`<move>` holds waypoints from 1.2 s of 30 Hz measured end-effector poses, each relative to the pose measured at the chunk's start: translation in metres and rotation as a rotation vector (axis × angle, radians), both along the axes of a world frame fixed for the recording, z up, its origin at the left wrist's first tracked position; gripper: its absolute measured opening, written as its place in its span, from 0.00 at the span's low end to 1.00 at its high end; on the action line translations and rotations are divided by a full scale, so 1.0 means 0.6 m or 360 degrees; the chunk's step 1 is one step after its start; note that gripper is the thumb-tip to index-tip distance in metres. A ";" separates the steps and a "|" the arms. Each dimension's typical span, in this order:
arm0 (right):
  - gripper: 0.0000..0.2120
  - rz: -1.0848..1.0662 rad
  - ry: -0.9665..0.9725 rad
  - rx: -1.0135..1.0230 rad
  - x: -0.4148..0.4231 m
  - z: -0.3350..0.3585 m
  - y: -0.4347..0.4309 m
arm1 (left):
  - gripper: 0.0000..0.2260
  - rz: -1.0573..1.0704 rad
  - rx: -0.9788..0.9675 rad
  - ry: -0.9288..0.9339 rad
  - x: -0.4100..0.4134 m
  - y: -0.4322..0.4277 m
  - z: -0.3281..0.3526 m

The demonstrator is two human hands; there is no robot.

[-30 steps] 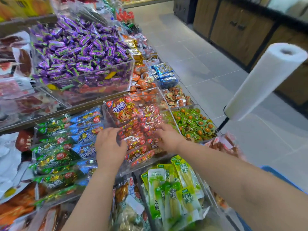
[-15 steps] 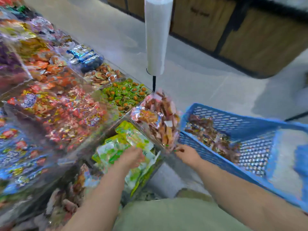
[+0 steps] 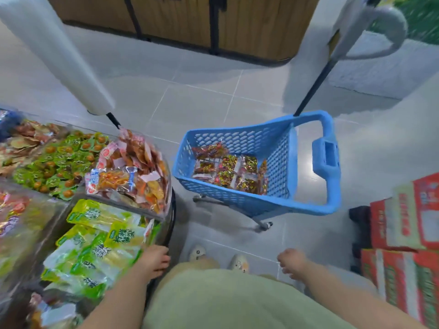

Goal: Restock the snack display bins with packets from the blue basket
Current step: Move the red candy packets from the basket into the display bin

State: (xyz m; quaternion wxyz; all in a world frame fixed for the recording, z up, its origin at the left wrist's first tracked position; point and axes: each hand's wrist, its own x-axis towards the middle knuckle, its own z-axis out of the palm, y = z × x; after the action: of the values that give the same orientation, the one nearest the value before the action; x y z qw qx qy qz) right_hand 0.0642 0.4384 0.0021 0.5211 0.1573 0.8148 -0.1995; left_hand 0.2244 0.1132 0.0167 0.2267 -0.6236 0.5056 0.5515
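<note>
The blue basket [image 3: 237, 138] stands on small wheels on the grey floor at centre right, with several red and yellow snack packets [image 3: 229, 173] lying in its bottom. The clear display bins [image 3: 166, 186] fill the left side, holding green packets, orange packets and yellow-green packets. My left hand [image 3: 155, 260] rests at the front edge of the display beside the yellow-green packets, holding nothing. My right hand [image 3: 291, 262] hangs free in front of my body, fingers loosely curled and empty, well short of the basket.
A white roll of plastic bags [image 3: 54, 53] on a black stand rises above the bins at top left. Red cartons [image 3: 403, 233] are stacked at the right. Wooden cabinets [image 3: 180, 20] line the far side of the aisle. My shoes [image 3: 218, 257] are below the basket.
The view has swung right from the bins to the basket on the floor. Both hands have left the red packet bin and dropped back toward my body, empty.
</note>
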 end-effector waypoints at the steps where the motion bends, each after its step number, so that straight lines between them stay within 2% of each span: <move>1: 0.12 -0.0043 -0.0018 -0.0013 0.001 -0.001 0.009 | 0.06 -0.0035 0.0062 -0.0004 -0.011 0.013 -0.005; 4: 0.04 -0.0228 -0.0098 -0.0051 0.000 0.006 0.025 | 0.09 -0.0110 0.0138 0.0040 -0.072 0.030 -0.012; 7: 0.01 -0.0286 -0.0094 -0.0064 -0.027 0.017 0.022 | 0.07 -0.0243 0.0015 0.0063 -0.144 0.020 -0.006; 11: 0.11 -0.0401 -0.0003 -0.0159 -0.101 0.035 -0.021 | 0.06 -0.0445 -0.0007 0.0031 -0.241 0.002 -0.007; 14: 0.10 -0.0463 0.0059 -0.0292 -0.164 0.055 -0.072 | 0.09 -0.0617 -0.0007 0.0000 -0.314 -0.019 -0.013; 16: 0.10 -0.0499 0.0140 -0.0337 -0.206 0.065 -0.103 | 0.07 -0.0726 0.0000 0.0005 -0.365 -0.037 -0.010; 19: 0.10 -0.0581 0.0227 -0.0350 -0.258 0.066 -0.142 | 0.04 -0.0907 -0.0001 0.0032 -0.443 -0.067 0.000; 23: 0.08 -0.0643 0.0185 -0.0287 -0.317 0.048 -0.177 | 0.07 -0.1196 -0.0017 0.0018 -0.531 -0.110 -0.005; 31: 0.13 -0.0503 0.0117 -0.0084 -0.400 -0.028 -0.213 | 0.14 -0.1099 0.0113 -0.0080 -0.596 -0.154 -0.056; 36: 0.04 -0.0332 0.0155 0.0043 -0.427 -0.123 -0.241 | 0.11 -0.1021 0.0169 -0.0149 -0.602 -0.147 -0.117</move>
State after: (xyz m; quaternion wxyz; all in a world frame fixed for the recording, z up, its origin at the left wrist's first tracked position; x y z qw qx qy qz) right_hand -0.1919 0.2940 -0.0718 0.4553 0.2382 0.8209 -0.2491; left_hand -0.1367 0.0252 -0.0533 0.4442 -0.4446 0.6358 0.4482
